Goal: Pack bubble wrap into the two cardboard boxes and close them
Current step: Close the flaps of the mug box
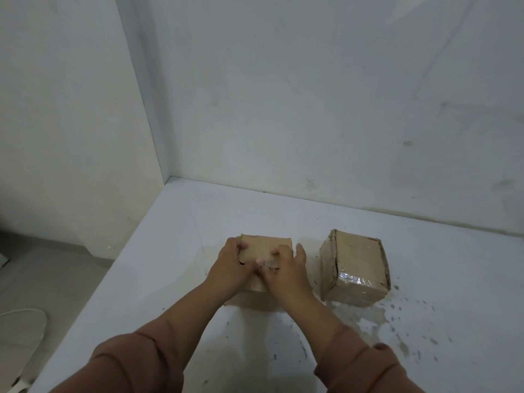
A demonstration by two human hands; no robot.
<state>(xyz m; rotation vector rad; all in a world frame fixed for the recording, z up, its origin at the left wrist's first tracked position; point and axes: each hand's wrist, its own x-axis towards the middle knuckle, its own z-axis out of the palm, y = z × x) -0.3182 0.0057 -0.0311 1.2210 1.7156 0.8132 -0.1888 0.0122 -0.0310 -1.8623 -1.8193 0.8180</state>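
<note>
From my remote seat, far left, I see a strip of grey floor [42, 273] with one white curved object [22, 330] on it, cut off by the frame edge. Next comes the white desk [283, 211], pushed into a corner where two pale walls meet.

Two cardboard boxes stand on the desk, side by side and apart. The left box [266, 245] is under both hands. My left hand [231, 265] grips it at the left edge of its top, fingers curled over a flap there. My right hand [286, 268] lies on the same top toward the right edge, with some fingers bent and one stretched out past the box's right side. Between the two thumbs sits one small clear, shiny scrap [269, 263]. I cannot tell whether it is tape or bubble wrap, or whether the right hand pinches it or only presses on it. Both forearms come out of two brown sleeves [136, 361].

The right box [357, 256] stands untouched with its top closed and one band of glossy tape [354, 279] across its near upper edge. Around its base and further right, the desk shows a patch of brownish stains [377, 319] and many dark specks.
</note>
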